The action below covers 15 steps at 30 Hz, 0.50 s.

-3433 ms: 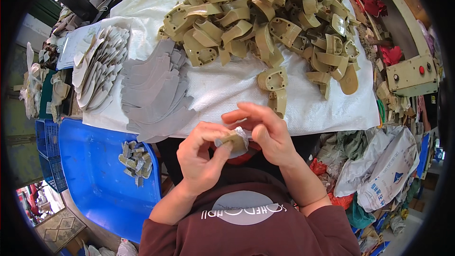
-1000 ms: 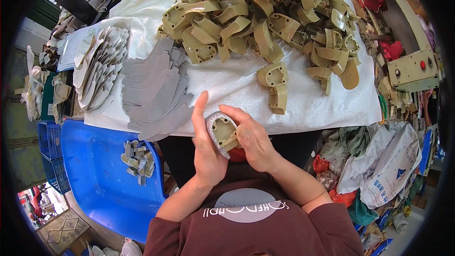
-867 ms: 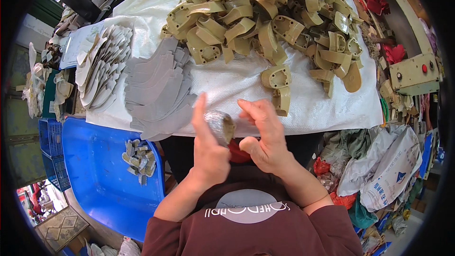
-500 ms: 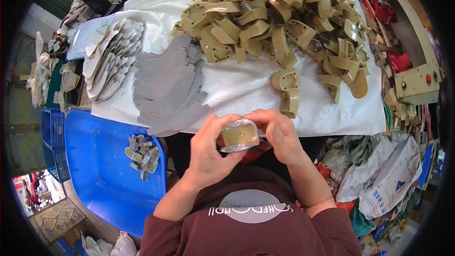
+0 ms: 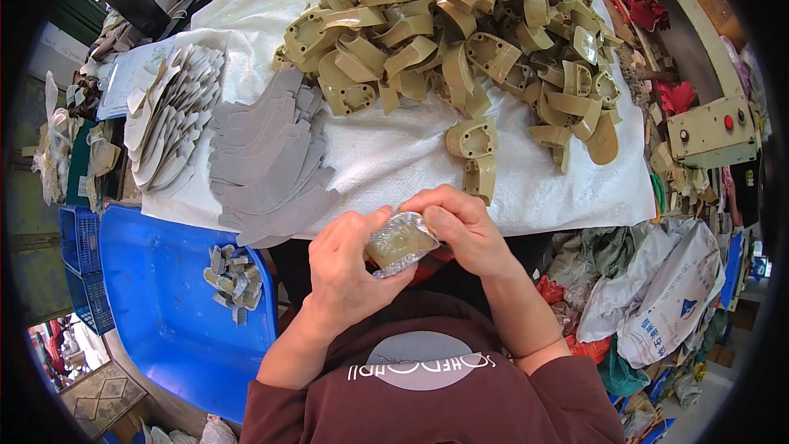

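Note:
Both hands hold one tan heel-shaped plastic piece wrapped in a silvery grey sheet (image 5: 400,242), close above my lap. My left hand (image 5: 349,271) cups it from the left with the thumb on its lower edge. My right hand (image 5: 460,226) presses the wrap over its top and right side. Just beyond my hands, two loose tan pieces (image 5: 475,152) lie on the white cloth (image 5: 394,164). Farther back rises a big heap of the same tan pieces (image 5: 460,25).
A fan of grey cut sheets (image 5: 267,164) lies left of my hands, with a stack of pale curved sheets (image 5: 168,119) beyond it. A blue bin (image 5: 156,296) holds grey scraps (image 5: 233,284). A beige machine (image 5: 707,127) and sacks (image 5: 657,304) stand at right.
The wrapped piece has been turned from upright in my left hand to lying flat between both hands. My right hand has closed over its top.

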Each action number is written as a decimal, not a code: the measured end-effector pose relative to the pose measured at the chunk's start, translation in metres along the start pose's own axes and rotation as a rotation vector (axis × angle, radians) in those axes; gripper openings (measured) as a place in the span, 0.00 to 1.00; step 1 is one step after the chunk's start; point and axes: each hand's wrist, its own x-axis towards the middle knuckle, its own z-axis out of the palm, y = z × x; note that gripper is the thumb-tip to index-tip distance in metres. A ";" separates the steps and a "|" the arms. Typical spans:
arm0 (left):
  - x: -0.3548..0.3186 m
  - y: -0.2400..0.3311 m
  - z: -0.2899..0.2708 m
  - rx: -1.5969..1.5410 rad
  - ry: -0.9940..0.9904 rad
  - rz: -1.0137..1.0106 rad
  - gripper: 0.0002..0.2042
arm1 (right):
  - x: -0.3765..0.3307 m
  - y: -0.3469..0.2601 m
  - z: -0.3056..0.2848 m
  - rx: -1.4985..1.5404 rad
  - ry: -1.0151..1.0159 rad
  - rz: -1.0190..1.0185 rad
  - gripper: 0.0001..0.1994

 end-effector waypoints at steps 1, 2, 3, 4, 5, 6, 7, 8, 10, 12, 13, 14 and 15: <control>0.001 0.000 0.003 0.007 0.043 0.022 0.27 | -0.001 -0.001 -0.001 0.002 -0.012 0.021 0.09; 0.002 0.000 0.006 0.014 0.085 0.044 0.26 | -0.002 -0.004 -0.001 0.004 -0.025 0.042 0.09; 0.002 0.003 0.009 0.056 0.102 0.036 0.27 | -0.003 -0.006 -0.001 0.006 -0.037 0.063 0.10; 0.002 0.007 0.012 0.102 0.120 0.027 0.27 | -0.004 -0.007 0.002 -0.157 0.003 0.030 0.10; 0.002 0.010 0.015 0.148 0.138 0.018 0.27 | -0.005 -0.007 0.007 -0.320 0.043 -0.004 0.10; 0.002 0.010 0.017 0.166 0.155 0.016 0.27 | -0.005 -0.007 0.011 -0.482 0.083 -0.038 0.11; 0.003 0.010 0.019 0.182 0.171 0.016 0.27 | -0.006 -0.006 0.013 -0.472 0.108 -0.038 0.11; 0.004 0.009 0.021 0.198 0.188 0.016 0.27 | -0.006 -0.003 0.014 -0.461 0.133 -0.038 0.11; 0.005 0.007 0.021 0.190 0.192 0.021 0.26 | -0.005 0.007 0.014 -0.209 0.149 -0.009 0.12; 0.006 0.006 0.019 0.197 0.185 0.020 0.26 | -0.003 0.021 0.013 0.275 0.129 0.052 0.13; 0.007 0.008 0.017 0.206 0.171 0.015 0.26 | -0.004 0.023 0.013 0.197 0.121 0.019 0.14; 0.007 0.009 0.015 0.215 0.159 0.010 0.27 | -0.006 0.025 0.013 0.118 0.112 -0.015 0.14; 0.005 0.008 0.015 0.217 0.164 0.008 0.26 | -0.008 0.026 0.013 0.040 0.102 -0.049 0.15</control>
